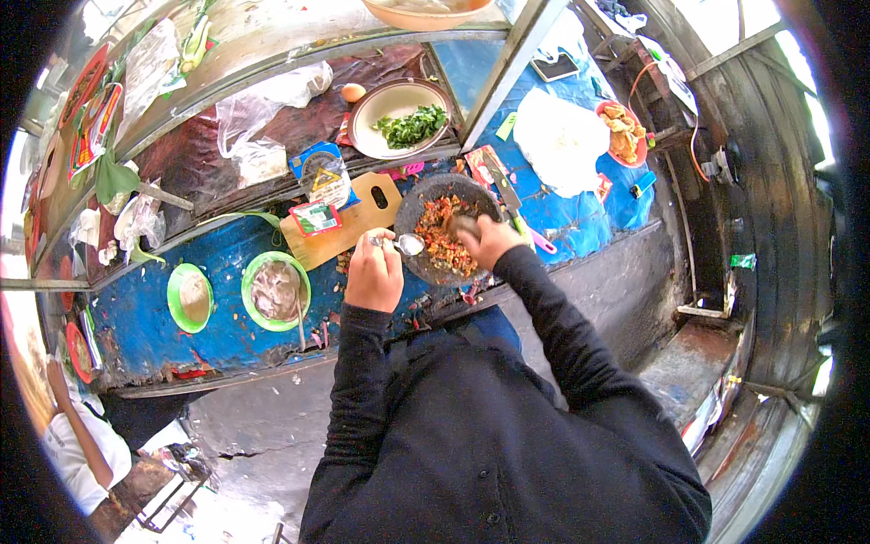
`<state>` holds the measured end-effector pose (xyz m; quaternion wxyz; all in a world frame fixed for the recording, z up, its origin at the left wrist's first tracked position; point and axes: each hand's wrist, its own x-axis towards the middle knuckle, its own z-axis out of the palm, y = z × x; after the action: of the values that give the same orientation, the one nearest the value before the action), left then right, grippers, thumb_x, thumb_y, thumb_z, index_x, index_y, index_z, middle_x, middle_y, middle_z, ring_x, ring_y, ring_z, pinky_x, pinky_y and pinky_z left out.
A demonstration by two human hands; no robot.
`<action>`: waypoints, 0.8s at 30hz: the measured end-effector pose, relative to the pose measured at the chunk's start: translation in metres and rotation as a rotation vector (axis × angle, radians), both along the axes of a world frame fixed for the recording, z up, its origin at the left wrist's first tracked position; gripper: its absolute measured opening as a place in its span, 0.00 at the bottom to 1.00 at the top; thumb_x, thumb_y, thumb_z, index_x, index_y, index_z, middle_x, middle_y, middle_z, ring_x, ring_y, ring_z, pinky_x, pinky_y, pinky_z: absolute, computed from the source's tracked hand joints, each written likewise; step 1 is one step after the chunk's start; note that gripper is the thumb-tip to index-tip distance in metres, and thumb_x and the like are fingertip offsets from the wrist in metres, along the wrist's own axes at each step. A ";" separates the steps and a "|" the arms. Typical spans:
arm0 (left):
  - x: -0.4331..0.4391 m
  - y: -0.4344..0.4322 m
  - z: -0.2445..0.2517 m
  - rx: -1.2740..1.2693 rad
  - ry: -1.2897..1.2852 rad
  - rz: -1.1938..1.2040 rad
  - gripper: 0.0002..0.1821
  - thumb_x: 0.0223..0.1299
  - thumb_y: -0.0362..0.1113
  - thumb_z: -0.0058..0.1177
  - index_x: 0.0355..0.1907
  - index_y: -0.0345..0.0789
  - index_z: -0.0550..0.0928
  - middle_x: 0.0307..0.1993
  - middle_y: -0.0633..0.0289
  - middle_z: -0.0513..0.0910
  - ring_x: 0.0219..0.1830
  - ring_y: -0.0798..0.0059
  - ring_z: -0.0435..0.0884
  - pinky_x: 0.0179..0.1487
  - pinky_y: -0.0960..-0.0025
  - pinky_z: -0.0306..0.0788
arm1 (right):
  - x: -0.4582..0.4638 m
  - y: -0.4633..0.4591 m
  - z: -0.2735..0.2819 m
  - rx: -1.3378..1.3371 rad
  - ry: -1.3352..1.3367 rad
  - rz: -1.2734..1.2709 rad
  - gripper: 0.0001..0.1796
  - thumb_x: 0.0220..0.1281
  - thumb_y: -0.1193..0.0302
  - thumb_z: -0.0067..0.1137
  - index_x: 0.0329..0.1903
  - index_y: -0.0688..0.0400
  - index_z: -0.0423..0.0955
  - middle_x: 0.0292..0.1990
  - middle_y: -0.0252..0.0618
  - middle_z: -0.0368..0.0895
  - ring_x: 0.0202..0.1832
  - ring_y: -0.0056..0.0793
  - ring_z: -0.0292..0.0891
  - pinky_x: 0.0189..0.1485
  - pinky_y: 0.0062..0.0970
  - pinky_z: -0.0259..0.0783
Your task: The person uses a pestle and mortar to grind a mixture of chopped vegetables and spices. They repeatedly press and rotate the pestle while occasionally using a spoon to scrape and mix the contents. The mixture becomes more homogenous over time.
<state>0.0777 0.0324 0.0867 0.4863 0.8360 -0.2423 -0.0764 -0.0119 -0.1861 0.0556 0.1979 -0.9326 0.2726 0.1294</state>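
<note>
A dark stone mortar stands on the blue-covered counter, with a coarse red-orange chili paste spread inside it. My right hand grips a stone pestle, blurred, pressed against the paste. In my left hand is a metal spoon, whose bowl reaches over the mortar's left rim. Behind my left hand a wooden cutting board lies tilted, bearing a red-and-green packet and a blue-and-white packet. A knife rests right of the mortar.
Two green bowls, one with pale powder and one with greyish batter, sit at left. On the shelf are an enamel plate of chopped greens and an egg. A red bowl holds fried food. Another person is at lower left.
</note>
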 end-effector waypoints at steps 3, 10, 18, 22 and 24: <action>0.001 0.001 -0.003 0.007 0.017 0.018 0.08 0.59 0.28 0.41 0.39 0.29 0.73 0.36 0.45 0.76 0.41 0.46 0.76 0.46 0.56 0.69 | 0.017 -0.015 0.003 -0.030 -0.187 -0.063 0.25 0.62 0.48 0.50 0.38 0.62 0.69 0.28 0.61 0.80 0.32 0.58 0.79 0.38 0.53 0.74; -0.004 0.001 -0.011 0.025 0.016 0.017 0.08 0.60 0.29 0.41 0.38 0.29 0.73 0.36 0.45 0.77 0.41 0.47 0.76 0.46 0.55 0.69 | -0.007 0.007 -0.009 0.111 -0.068 -0.011 0.25 0.62 0.50 0.51 0.37 0.63 0.69 0.28 0.63 0.79 0.32 0.60 0.78 0.38 0.52 0.73; -0.008 -0.002 -0.010 0.025 0.000 0.002 0.08 0.62 0.29 0.40 0.37 0.28 0.74 0.36 0.47 0.77 0.41 0.49 0.77 0.46 0.56 0.70 | -0.049 -0.038 0.009 0.055 -0.349 -0.107 0.24 0.62 0.54 0.51 0.38 0.67 0.72 0.29 0.64 0.79 0.33 0.59 0.78 0.37 0.47 0.75; -0.013 0.001 -0.010 0.031 0.034 0.014 0.08 0.63 0.29 0.40 0.37 0.28 0.75 0.36 0.47 0.78 0.40 0.50 0.77 0.45 0.57 0.71 | -0.067 0.012 -0.016 0.083 -0.179 -0.186 0.25 0.66 0.55 0.47 0.40 0.71 0.68 0.28 0.65 0.77 0.35 0.62 0.77 0.41 0.50 0.73; -0.016 0.003 -0.010 0.029 0.053 0.020 0.08 0.63 0.29 0.40 0.37 0.28 0.75 0.35 0.47 0.78 0.39 0.49 0.77 0.45 0.57 0.71 | -0.058 0.033 -0.028 0.099 -0.211 -0.198 0.25 0.66 0.55 0.47 0.38 0.71 0.67 0.27 0.66 0.77 0.34 0.64 0.76 0.39 0.51 0.73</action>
<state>0.0621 0.0352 0.0768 0.4810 0.8431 -0.2200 -0.0974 -0.0701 -0.1534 0.0277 0.2830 -0.8987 0.3343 0.0238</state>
